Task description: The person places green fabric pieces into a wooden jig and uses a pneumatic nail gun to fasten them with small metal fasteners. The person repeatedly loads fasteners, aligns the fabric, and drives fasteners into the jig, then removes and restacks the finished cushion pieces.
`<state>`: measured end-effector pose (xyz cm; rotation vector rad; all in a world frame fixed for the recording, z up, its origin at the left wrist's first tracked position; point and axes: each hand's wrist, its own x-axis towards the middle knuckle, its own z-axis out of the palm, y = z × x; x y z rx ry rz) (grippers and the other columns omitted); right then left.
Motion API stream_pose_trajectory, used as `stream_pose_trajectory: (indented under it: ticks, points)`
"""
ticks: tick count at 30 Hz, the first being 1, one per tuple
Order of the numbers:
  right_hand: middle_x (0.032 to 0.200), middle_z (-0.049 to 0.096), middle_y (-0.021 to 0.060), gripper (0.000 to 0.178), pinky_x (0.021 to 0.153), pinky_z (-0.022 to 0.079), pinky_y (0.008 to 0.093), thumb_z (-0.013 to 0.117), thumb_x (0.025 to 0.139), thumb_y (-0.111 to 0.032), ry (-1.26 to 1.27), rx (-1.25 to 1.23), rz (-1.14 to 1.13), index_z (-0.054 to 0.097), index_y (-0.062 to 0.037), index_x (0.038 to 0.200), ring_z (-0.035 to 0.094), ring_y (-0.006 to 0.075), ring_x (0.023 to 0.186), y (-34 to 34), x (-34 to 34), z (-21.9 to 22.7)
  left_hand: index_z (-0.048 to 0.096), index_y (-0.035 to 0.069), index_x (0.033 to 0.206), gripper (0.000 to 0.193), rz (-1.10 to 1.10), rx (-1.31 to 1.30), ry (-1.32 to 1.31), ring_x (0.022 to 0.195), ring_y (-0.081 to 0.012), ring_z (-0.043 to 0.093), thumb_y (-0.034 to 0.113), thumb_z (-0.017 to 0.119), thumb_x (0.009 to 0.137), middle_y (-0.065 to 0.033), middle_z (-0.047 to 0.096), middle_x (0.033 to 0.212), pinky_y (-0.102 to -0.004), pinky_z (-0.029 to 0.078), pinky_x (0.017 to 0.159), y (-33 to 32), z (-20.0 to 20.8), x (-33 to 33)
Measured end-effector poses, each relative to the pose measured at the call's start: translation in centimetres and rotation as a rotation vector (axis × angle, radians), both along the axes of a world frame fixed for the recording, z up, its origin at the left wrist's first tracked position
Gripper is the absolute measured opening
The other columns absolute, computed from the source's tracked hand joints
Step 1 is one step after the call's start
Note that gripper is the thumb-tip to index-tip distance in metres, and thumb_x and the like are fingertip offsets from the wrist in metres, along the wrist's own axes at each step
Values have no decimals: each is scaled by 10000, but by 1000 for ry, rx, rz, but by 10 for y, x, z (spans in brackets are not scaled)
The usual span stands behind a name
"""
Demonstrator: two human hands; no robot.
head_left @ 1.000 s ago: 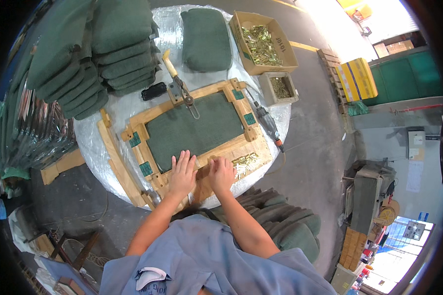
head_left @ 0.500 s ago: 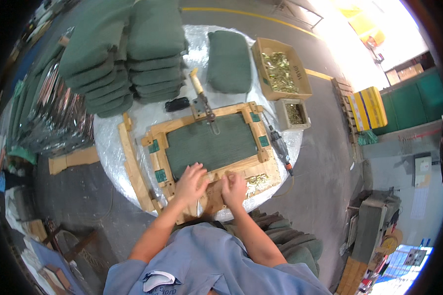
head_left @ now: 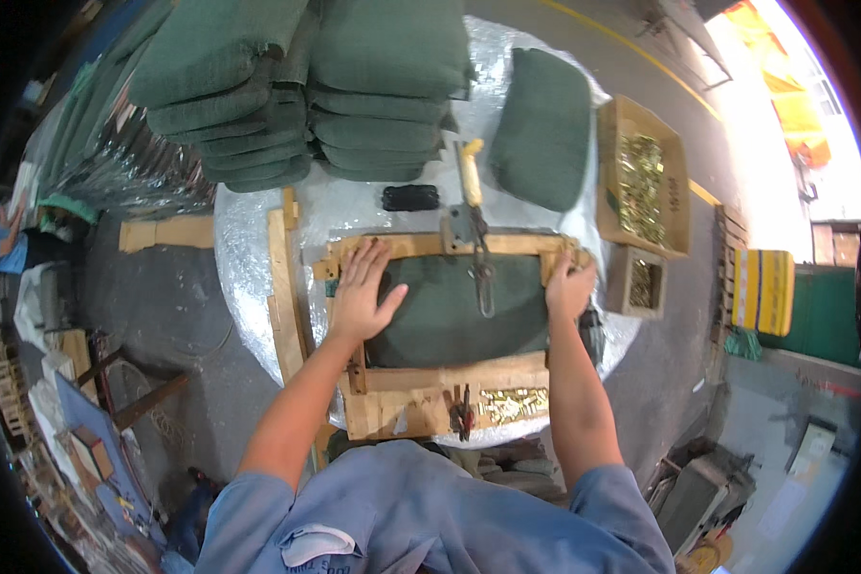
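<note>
A green fabric-covered panel (head_left: 430,325) lies inside a wooden frame (head_left: 402,379) on the round table. My left hand (head_left: 356,297) rests with fingers stretched over the frame's far left corner, its thumb reaching over the panel. At the far right corner, my right hand (head_left: 570,287) has its fingers curled round the wood. Between the hands, a metal toggle clamp (head_left: 473,228) with a yellowish handle sits on the far rail, its looped arm over the panel. Small brass-coloured metal pieces (head_left: 514,406) and dark pliers (head_left: 462,413) lie on the near board.
Stacks of green padded panels (head_left: 387,57) stand at the far left; one single panel (head_left: 542,129) lies far right. A carton (head_left: 679,191) and a smaller box (head_left: 636,282) hold metal parts. A power screwdriver (head_left: 592,337) is partly hidden by my right arm. Another person (head_left: 5,239) is far left.
Both hands have gone from the near edge of the frame to its far corners, spreading apart. The pliers on the near board now show. The whole view has shifted.
</note>
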<state>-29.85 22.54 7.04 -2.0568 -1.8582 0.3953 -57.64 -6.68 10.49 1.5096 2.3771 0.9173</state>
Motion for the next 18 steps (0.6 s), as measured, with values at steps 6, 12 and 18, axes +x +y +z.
stream_pose_trajectory:
  ticks: [6,12,18]
  points:
    - [1442,598,303,810,1117,439,531,619,1023,-588,9,12,39,482,39,1516,565,480,1328,-10,-6,-3,633,63,1457,607,13,-66,21,1555,-373,409,398,730,960,-163,498,1632,-588,262,1290,-4,-23,11]
    - [1585,488,248,831,1188,364,561,591,1035,-602,-51,49,38,416,-10,1591,443,413,1484,-3,-4,-5,635,67,1435,564,-13,-35,112,1525,-392,419,395,711,983,-158,509,1610,-575,296,1270,7,-23,6]
    - [1660,414,188,739,1224,316,555,657,1025,-456,-198,361,368,408,-106,1627,416,372,1522,15,-16,14,643,35,1358,458,-22,53,38,1286,-393,577,336,675,1014,-176,618,1398,-524,462,1092,43,-4,-31]
